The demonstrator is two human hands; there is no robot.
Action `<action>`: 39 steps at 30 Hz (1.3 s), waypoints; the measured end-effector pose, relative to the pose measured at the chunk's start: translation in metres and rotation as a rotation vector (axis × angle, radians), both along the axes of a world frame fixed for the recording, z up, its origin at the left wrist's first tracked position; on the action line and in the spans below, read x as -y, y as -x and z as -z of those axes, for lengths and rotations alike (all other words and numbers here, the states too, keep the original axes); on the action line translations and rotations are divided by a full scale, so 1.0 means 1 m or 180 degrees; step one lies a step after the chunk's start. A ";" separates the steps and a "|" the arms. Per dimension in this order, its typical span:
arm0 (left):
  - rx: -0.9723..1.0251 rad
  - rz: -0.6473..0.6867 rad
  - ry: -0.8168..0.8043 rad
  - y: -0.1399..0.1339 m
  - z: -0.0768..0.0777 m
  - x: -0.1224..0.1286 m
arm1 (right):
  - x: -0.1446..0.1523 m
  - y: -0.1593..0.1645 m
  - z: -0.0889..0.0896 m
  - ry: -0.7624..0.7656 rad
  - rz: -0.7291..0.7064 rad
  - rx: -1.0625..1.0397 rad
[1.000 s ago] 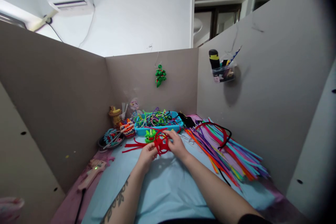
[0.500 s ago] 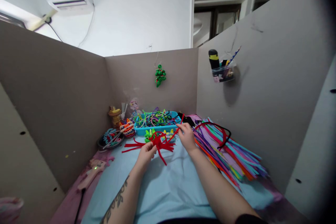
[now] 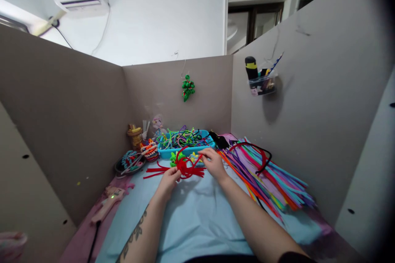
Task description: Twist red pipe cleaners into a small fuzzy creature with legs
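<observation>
While our left hand (image 3: 169,179) is pinching a round, red, fuzzy-stem piece (image 3: 182,167) above the pale-blue cloth (image 3: 200,222), a thin red strand (image 3: 196,160) is running to our right hand's (image 3: 213,163) closed fingertips, which are sitting nearer our left than half a second ago.

pass: over near cloth (image 3: 199,222) | blocks ahead: red stems (image 3: 182,167), tray (image 3: 166,154) | right: stem bundle (image 3: 268,181)

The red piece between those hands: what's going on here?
A person's left hand pinches the red piece near its middle, and the right hand holds what looks like one of its strands, above a blue cloth. A blue tray of tangled strands sits behind; a bundle of coloured strips lies to the right.
</observation>
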State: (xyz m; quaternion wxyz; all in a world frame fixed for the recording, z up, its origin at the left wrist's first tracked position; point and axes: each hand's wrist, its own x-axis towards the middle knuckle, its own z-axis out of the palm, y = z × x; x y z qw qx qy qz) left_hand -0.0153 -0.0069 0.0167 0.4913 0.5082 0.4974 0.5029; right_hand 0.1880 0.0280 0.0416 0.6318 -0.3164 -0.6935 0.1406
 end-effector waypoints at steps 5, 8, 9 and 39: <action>-0.0064 -0.0037 0.0024 -0.002 -0.004 0.004 | 0.015 0.013 -0.005 0.0027 -0.0388 0.0023; -0.0083 -0.0035 -0.0042 -0.003 -0.004 0.003 | 0.017 0.016 -0.005 0.0200 -0.0483 -0.0026; -0.0081 -0.0021 -0.0072 -0.003 -0.003 0.002 | 0.016 0.016 -0.004 0.0274 -0.0494 -0.0056; -0.0411 -0.0029 -0.1153 -0.013 -0.004 0.000 | -0.003 0.035 0.024 0.1287 0.0113 -0.0474</action>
